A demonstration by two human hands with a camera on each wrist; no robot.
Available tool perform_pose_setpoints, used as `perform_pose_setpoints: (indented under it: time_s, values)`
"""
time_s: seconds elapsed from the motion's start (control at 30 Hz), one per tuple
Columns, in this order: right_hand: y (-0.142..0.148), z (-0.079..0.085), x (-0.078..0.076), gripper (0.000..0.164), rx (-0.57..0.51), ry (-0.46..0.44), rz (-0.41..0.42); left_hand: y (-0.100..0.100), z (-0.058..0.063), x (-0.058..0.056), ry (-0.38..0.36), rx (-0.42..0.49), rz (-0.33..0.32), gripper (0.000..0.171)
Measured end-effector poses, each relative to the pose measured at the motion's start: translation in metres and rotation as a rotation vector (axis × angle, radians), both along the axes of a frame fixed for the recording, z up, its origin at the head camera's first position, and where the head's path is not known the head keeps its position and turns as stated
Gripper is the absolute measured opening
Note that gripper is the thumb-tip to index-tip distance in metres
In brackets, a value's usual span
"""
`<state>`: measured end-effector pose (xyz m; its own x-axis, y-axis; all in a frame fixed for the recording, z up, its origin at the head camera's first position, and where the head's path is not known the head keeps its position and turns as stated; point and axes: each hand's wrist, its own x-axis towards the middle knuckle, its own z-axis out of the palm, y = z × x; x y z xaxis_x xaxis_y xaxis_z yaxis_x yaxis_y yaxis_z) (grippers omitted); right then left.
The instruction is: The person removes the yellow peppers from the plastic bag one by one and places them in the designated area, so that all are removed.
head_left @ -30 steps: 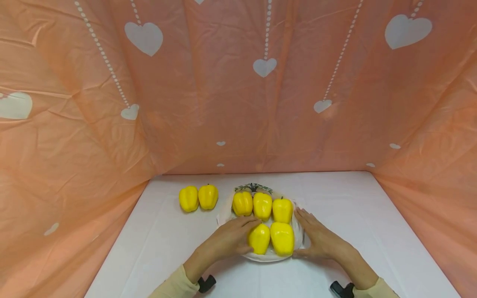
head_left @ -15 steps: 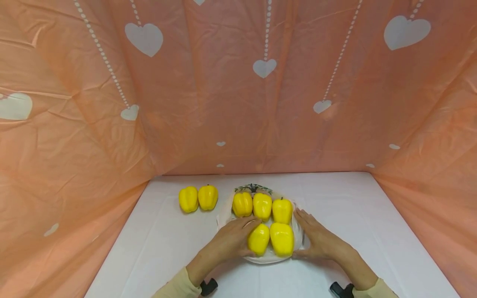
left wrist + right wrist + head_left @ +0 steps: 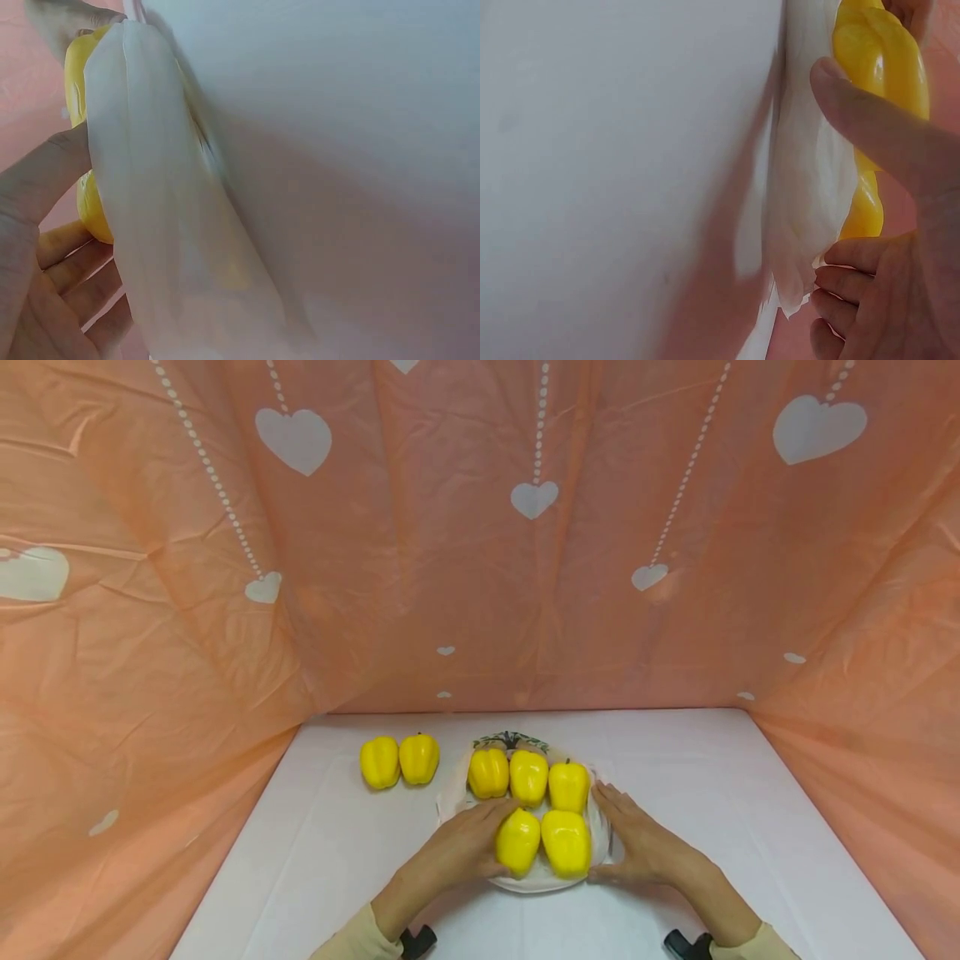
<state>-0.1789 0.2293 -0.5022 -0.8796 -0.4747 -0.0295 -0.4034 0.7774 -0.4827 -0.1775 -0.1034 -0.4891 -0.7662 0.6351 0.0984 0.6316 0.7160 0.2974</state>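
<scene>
Nudged slightly leftward since a second ago, the front-left pepper and the front-right pepper, both glossy yellow, sit side by side on a pale wrap between a person's two hands. The left hand makes a wide cup around the front-left pepper, fingers at its far left, thumb toward its near side; in the left wrist view the thumb's tip is hidden behind the wrap. The right hand is spread wide along the wrap's right edge, its thumb just beside the front-right pepper. Beyond, on the same wrap, a back-left pepper, a back-middle pepper and a back-right pepper form a row, below a dark green print. Off to the left, an outer pepper and an inner pepper rest close together on the white tabletop, which is faintly creased. Wrinkled peach-orange sheeting, printed with white hearts on dotted strings, encloses the back and both sides.
</scene>
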Motion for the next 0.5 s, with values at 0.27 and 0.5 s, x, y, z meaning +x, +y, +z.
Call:
perform_pose_setpoints:
  time_s: [0.27, 0.5]
  values:
    - [0.001, 0.001, 0.001, 0.130, -0.003, 0.010, 0.002, -0.005, 0.002, -0.001, -0.049, 0.025, 0.018, 0.097]
    - [0.001, 0.002, 0.001, 0.131, 0.000, 0.012, -0.006, -0.012, 0.005, -0.002, -0.064, 0.058, 0.033, 0.096]
